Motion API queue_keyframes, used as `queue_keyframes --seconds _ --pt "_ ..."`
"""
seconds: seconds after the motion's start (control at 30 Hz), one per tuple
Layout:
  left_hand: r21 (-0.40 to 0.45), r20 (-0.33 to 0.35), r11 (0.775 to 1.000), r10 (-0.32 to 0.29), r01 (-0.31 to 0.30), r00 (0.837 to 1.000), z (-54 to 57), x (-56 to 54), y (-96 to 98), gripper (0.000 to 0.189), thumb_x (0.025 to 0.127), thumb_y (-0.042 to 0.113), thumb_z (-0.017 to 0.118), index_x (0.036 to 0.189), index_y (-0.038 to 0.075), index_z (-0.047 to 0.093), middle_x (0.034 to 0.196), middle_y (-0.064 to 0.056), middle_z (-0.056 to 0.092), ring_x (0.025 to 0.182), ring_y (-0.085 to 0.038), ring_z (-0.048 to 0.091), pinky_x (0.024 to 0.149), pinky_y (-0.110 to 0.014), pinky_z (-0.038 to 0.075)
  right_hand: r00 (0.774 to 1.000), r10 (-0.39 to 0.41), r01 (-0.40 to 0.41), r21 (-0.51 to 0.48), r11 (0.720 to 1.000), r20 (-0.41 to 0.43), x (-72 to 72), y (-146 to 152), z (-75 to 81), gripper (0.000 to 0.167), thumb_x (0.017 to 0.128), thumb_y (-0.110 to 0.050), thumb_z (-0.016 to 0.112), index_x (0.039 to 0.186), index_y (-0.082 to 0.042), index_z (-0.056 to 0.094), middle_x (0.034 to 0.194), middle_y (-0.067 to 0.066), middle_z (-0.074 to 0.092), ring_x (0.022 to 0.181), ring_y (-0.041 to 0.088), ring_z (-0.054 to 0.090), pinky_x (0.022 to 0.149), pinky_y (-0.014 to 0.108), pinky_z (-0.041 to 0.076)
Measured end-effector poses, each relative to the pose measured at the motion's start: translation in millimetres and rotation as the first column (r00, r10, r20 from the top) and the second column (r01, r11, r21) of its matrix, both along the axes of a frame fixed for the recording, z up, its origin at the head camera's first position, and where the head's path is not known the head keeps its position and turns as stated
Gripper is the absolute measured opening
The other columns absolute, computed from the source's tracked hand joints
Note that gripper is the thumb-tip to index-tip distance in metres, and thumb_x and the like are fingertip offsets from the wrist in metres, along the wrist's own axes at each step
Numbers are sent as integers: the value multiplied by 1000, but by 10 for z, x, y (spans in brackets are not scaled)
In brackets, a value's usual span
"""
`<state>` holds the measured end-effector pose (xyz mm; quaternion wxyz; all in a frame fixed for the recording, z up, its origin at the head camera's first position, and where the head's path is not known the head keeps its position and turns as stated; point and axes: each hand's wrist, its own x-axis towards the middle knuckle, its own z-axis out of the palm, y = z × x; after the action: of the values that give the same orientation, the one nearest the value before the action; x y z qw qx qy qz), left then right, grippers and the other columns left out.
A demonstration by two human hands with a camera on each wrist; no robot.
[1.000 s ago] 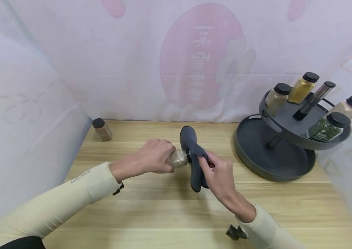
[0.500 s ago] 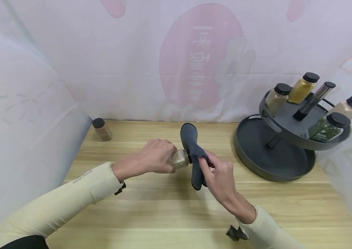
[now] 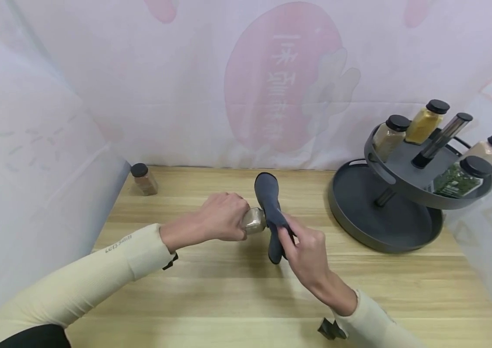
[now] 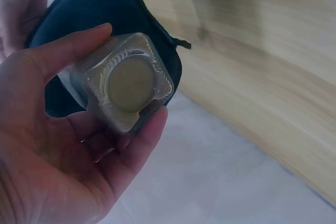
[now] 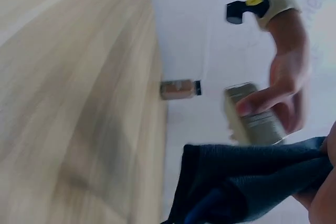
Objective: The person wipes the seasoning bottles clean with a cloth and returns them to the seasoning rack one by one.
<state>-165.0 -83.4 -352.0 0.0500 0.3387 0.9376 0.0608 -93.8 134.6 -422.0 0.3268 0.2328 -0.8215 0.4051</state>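
Note:
My left hand [image 3: 224, 217] grips a square clear spice jar [image 3: 254, 221] around its sides, held tilted on its side above the table. In the left wrist view the base of the jar [image 4: 131, 82] faces the camera, and pale tan powder shows inside. Over the lid end my right hand [image 3: 306, 246] pinches a dark grey-blue cloth [image 3: 267, 193], which hides the lid. The cloth [image 5: 247, 177] hangs in folds in the right wrist view, against the jar [image 5: 254, 116].
A two-tier grey turntable rack [image 3: 341, 217] stands at the right. Its upper tray carries several black-lidded spice jars, one a green herb jar [image 3: 456, 181] and one a yellow powder jar [image 3: 424, 125]. A reddish-brown spice jar [image 3: 145, 182] stands at the table's back left.
The cloth has shifted slightly and now covers the black lid that showed a little earlier. Both hands keep their hold and have barely moved.

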Motion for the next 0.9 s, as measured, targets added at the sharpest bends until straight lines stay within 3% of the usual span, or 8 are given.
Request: queue_keyframes --seconds 0.1,0.2,0.33,0.43,0.63,0.8,0.9 --pt "14 -9 1000 4 -4 1000 46 -5 11 32 70 26 89 67 19 58 64 6 53 56 -13 44 47 -28 35 999 -21 21 5 1000 38 -30 22 -21 19 96 5 67 112 3 78 92 13 80 66 12 70 54 18 52" --pt "1 -5 1000 14 -14 1000 67 -11 15 34 71 26 88 66 20 56 64 6 52 56 -13 43 47 -28 34 996 -29 30 -11 1000 83 -49 32 -5 18 98 3 68 112 1 79 93 12 80 72 13 74 59 16 55" --pt "-15 7 1000 11 -11 1000 63 -12 18 32 71 26 86 67 21 54 64 7 51 56 -13 43 45 -28 34 999 -8 10 -36 999 45 -32 27 57 21 97 3 67 113 0 79 99 12 81 82 20 79 66 22 61" --pt "7 -3 1000 -1 1 1000 72 -12 23 31 70 26 87 67 20 56 64 7 53 56 -13 45 46 -28 34 999 -26 27 -42 999 26 -30 25 61 20 95 4 67 110 0 79 95 12 81 79 20 79 65 24 61" --pt "11 -3 1000 6 -6 1000 90 10 17 37 72 29 89 65 20 54 63 7 52 56 -13 44 47 -29 36 991 -59 66 -51 997 117 -54 15 21 15 96 2 71 108 0 80 91 10 80 73 13 75 62 15 54" --pt "27 24 1000 6 -7 1000 60 30 15 34 72 29 91 71 19 59 66 6 55 57 -14 48 46 -28 38 1000 -7 8 -43 999 23 -16 16 93 20 96 4 66 111 0 79 95 11 81 73 17 77 57 19 56" --pt "57 20 998 -1 0 1000 64 32 18 32 72 29 93 74 16 63 67 4 58 57 -14 51 47 -27 39 1000 -18 18 -16 1000 4 -29 27 101 19 96 4 65 109 2 78 90 12 80 67 13 73 52 19 52"
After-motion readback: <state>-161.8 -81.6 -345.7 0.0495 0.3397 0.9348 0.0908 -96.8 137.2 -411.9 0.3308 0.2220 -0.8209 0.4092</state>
